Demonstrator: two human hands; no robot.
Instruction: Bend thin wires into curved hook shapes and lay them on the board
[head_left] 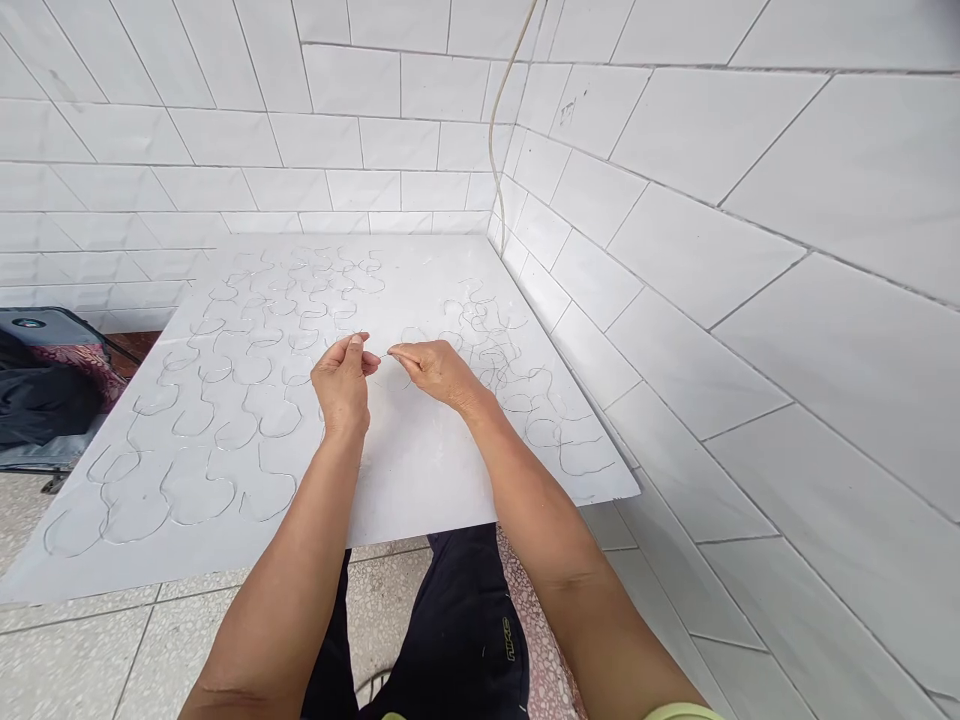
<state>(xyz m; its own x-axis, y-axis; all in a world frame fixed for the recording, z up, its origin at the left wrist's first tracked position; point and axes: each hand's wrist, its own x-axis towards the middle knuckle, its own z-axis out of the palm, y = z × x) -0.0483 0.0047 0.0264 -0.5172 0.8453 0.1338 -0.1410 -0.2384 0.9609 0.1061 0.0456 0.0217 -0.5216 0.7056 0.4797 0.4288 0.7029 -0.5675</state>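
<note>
Over the middle of a white board (420, 480), my left hand (343, 375) and my right hand (431, 368) are close together with their fingertips pinched. A short stretch of thin wire (385, 355) shows in the small gap between them, held by both hands. Most of that wire is hidden by the fingers or too fine to trace. Left of my hands lie several curved, S-shaped wires (199, 522) in rough rows. A looser, overlapping group of bent wires (517, 375) lies on the right side of the board.
White tiled walls (675, 240) meet in a corner behind and to the right of the board. A pale cable (492, 140) hangs down that corner. To the left stands a folding chair (56, 325) with dark cloth (41, 400) on it. My legs (457, 620) are under the board's front edge.
</note>
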